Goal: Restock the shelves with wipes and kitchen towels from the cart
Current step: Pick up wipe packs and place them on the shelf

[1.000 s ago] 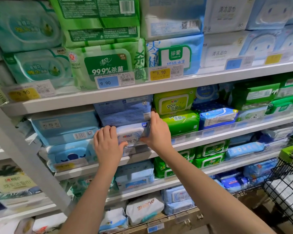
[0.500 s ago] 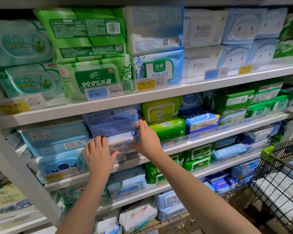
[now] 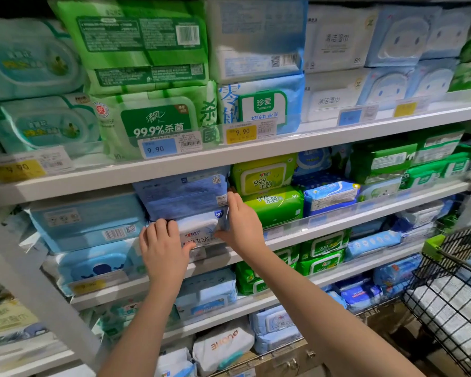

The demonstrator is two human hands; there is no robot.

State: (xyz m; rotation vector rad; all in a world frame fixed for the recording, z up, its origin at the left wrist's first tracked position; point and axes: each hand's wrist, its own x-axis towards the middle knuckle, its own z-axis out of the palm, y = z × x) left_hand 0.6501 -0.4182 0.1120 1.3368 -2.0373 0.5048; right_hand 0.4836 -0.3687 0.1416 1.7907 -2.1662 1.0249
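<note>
In a shop aisle, white shelves (image 3: 256, 156) full of green and blue packs stand in front, and a black wire cart (image 3: 430, 308) holding white packs is at the near right. The wipes pack (image 3: 201, 229) lies on the second shelf from the top, under a blue pack (image 3: 182, 194). The left hand (image 3: 163, 246) presses its front with almost straight fingers, and the right hand (image 3: 241, 224) pinches its right end between thumb and fingers.

Pale blue packs (image 3: 87, 221) tight left, green packs (image 3: 272, 206) tight right, shelf board (image 3: 229, 160) overhead.
</note>
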